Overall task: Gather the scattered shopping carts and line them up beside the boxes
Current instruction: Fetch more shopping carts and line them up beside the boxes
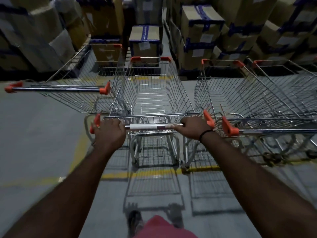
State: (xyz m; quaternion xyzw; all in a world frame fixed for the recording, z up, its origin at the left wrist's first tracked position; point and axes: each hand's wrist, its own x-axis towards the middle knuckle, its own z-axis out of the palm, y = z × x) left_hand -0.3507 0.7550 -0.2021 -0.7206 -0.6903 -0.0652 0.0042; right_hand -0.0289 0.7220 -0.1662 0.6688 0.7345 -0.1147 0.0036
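A wire shopping cart [151, 93] with orange corner caps stands straight ahead of me, nose toward the boxes [145, 42]. My left hand [109, 130] is closed around the left end of its handle bar [145, 126], and my right hand [193, 127] grips the right end. Another cart [75, 91] sits at the left, turned at an angle, its handle pointing left. Two more carts [240, 95] [295, 83] stand side by side at the right, close against the one I hold.
Stacked cardboard boxes with blue tape [202, 31] rise at the back right, and more wrapped boxes [34, 31] at the back left. Yellow floor lines [142, 174] cross the grey floor under the carts. My shoe [135, 220] shows at the bottom.
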